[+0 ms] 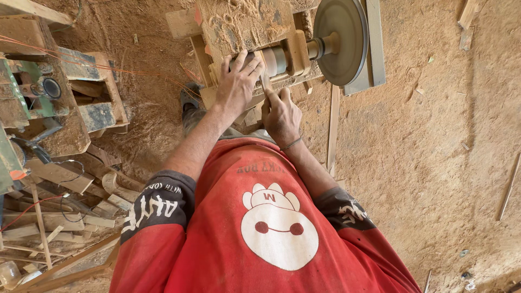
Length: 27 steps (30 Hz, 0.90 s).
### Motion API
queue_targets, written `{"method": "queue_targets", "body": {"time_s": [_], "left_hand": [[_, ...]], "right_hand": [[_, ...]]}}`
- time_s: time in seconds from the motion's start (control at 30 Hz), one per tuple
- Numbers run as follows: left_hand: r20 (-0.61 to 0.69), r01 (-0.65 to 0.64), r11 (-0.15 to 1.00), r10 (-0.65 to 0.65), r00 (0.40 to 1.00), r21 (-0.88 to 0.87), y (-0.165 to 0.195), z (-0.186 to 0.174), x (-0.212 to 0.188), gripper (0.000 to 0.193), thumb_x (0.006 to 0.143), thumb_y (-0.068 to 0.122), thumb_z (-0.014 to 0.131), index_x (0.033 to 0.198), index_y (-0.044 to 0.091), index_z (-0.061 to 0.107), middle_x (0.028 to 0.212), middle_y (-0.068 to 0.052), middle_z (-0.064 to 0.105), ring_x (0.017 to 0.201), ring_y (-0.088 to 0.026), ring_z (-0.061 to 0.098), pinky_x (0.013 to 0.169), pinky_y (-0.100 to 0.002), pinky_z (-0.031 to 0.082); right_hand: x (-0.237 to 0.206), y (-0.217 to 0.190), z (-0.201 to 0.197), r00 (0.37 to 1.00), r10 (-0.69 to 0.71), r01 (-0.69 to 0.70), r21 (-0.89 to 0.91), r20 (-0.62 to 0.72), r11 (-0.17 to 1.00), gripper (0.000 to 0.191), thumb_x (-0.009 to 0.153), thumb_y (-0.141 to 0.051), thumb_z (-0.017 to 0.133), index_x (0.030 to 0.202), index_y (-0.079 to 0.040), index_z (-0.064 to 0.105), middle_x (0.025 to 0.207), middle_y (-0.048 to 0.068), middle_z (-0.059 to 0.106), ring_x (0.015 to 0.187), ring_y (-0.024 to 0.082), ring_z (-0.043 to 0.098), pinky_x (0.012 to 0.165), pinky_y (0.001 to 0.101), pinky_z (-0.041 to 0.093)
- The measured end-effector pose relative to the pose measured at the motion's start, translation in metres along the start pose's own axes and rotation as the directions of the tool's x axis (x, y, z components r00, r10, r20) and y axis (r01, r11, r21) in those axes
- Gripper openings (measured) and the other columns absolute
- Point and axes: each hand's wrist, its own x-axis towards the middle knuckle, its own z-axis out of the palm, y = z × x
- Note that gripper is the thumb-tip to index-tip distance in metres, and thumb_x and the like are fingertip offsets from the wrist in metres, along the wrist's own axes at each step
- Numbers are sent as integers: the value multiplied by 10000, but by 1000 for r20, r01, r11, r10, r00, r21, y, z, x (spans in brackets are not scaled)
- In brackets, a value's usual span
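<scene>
— Looking down from the head camera, where does each hand sit?

— The left hand (pixel 237 81) lies palm-down with its fingers spread over a short pale cylinder (pixel 274 59) mounted on a small wooden lathe (pixel 244 24). The fingertips curl over the top of that cylinder, touching it. The right hand (pixel 281 114) sits just below and beside it, closed into a narrow grip around a thin tool (pixel 266 81), whose tip points up at the cylinder.

— And where is the cylinder on the machine?

— It is in line with a metal shaft (pixel 320 46) that runs right to a large grey disc wheel (pixel 342 40). A wooden block (pixel 297 51) stands between the cylinder and that wheel. Sawdust covers the top of the lathe frame.

— Can the tool's tip be seen meeting the wood?

— Not clearly; the left hand's fingers partly cover that spot, so whether they touch cannot be told.

— What else is about the person?

— A red shirt (pixel 217 228) with dark sleeves and a white cartoon figure fills the lower middle of the view. A thin band (pixel 291 144) circles the right wrist. The ground is sawdust-strewn earth (pixel 434 135). At the left lie piled wood offcuts (pixel 59 217), a green machine part (pixel 21 92) and thin red wires (pixel 81 62). A long wooden slat (pixel 332 127) lies on the ground just right of the right hand.
</scene>
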Motion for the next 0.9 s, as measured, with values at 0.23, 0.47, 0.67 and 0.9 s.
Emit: {"method": "queue_targets", "body": {"time_s": [0.23,0.47,0.67,0.9], "left_hand": [[-22,-4,1000,5,1000,19,6,-2,-3,493,980,-13,617,1456,118,630,1515,-76,602,1426,-369,464,1197,-593,298],[-2,-26,997,26,1000,72,17,-9,-15,535,941,56,682,1465,123,603,1547,-83,563,1420,-362,458,1190,-592,312],[74,-46,977,32,997,209,26,-10,-23,637,899,138,708,1512,128,537,1582,-70,508,1417,-344,441,1175,-561,353],[151,-82,915,24,988,395,36,1,-31,709,924,224,717,1581,122,470,1653,-84,417,1291,-306,480,1067,-458,435]], "right_hand": [[-7,7,7,1000,9,-9,11,-12,1000,251,962,-160,671,1203,-125,729,963,126,598,701,312,661,593,430,514],[-21,16,19,1000,7,-7,-3,-12,1000,285,965,-180,670,1243,-155,726,942,138,582,663,333,645,577,456,513],[-30,27,31,1000,-15,15,19,13,1000,350,956,-176,662,1303,-160,703,923,133,581,641,322,642,570,447,521],[-37,40,48,999,-14,12,44,39,999,396,959,-173,676,1354,-145,672,920,127,592,593,279,623,524,409,519]]}}
